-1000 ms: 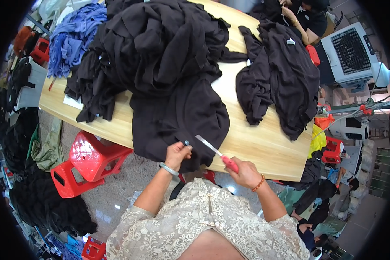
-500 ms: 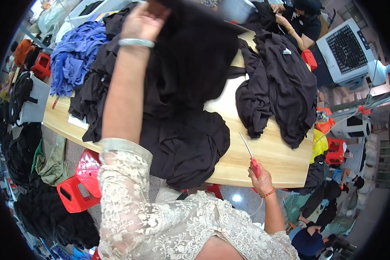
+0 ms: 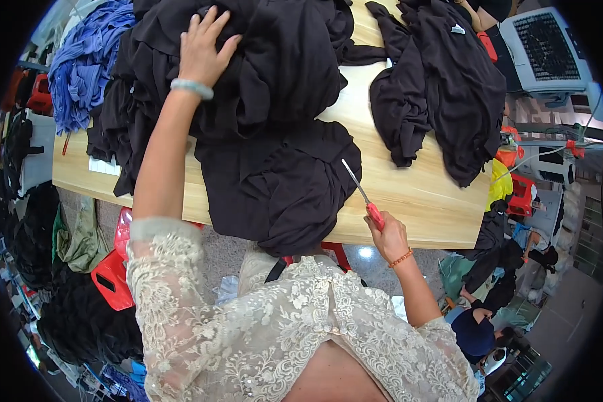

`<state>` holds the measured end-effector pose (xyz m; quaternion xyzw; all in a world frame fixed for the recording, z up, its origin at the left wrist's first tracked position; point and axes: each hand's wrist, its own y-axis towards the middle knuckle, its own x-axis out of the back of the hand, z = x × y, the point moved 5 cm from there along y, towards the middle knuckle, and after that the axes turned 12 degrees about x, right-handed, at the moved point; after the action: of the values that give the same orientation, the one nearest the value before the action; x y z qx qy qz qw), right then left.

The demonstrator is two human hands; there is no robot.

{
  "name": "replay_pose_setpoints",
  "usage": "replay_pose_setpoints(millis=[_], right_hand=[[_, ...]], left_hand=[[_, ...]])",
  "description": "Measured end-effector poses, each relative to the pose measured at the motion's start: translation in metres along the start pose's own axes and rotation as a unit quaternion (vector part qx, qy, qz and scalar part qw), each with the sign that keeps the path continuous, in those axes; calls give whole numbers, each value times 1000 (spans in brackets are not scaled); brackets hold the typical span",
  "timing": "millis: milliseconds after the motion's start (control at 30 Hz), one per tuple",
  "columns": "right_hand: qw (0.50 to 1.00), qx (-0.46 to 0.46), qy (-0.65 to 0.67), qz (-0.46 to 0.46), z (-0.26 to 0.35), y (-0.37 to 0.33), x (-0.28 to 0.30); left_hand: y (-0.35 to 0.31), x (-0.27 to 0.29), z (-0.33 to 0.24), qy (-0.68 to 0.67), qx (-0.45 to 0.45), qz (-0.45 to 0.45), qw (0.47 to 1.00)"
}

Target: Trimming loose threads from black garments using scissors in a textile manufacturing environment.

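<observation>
My left hand [image 3: 204, 57] lies on a big heap of black garments [image 3: 275, 60], fingers spread and flat against the cloth. A pale bangle circles that wrist. In my right hand [image 3: 388, 238], over the table's near edge, is a slim pair of scissors [image 3: 365, 192] with red handles, its blades together and pointing up and left. The scissors' tip is beside a black garment [image 3: 281, 181] that lies bunched in front of me and hangs slightly over the near edge. My fingers partly hide the handles.
More black garments [image 3: 442, 87] lie at the right of the wooden table [image 3: 422, 214]. Blue garments [image 3: 90, 63] are piled at the far left. Red stools [image 3: 114, 278] stand below left. An air cooler [image 3: 546, 53] and a co-worker's arm [image 3: 476, 13] are at the upper right.
A black garment held up by my left hand has come down onto the heap, and that hand has opened on it. My right hand still holds the scissors. The view has shifted.
</observation>
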<state>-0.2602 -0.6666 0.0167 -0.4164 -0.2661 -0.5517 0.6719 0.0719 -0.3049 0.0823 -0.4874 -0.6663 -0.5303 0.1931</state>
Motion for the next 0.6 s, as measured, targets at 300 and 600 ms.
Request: replay_pose_setpoints(millis=[300,600], right_hand=[[992,97,73,-31,41,31,-46],[992,96,84,-13,24,78,-74]], left_hand=[[-331,54,-37,1,229,208,951],[-327,-20,-64,-120,292,258,913]])
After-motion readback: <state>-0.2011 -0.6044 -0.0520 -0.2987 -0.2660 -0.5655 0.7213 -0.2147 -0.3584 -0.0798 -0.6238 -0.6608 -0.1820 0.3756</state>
